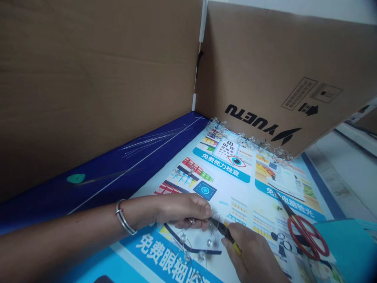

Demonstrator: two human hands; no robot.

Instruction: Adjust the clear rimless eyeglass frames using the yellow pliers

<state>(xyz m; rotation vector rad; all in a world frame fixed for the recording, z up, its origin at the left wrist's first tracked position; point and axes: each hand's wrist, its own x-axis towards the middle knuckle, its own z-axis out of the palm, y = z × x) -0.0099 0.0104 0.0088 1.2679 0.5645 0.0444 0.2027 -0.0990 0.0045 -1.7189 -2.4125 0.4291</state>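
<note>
My left hand (188, 208), with metal bangles at the wrist, pinches a thin wire strung with clear round beads. The beaded wire (187, 256) hangs in a loop below the fingers over the printed sheet. In my right hand (250, 249) is a pair of pliers (226, 232) with dark jaws and yellow-and-black handles. Their tips are at the wire, right beside my left fingertips. Whether the jaws are closed on the wire I cannot tell.
Red-handled scissors (308, 237) lie at the right, by a turquoise sheet (347, 247). Clear beaded wire pieces (250, 140) line the far edge. Loose wires (153, 139) and a green piece (75, 179) rest on the blue strip. Cardboard walls (265, 70) stand left and behind.
</note>
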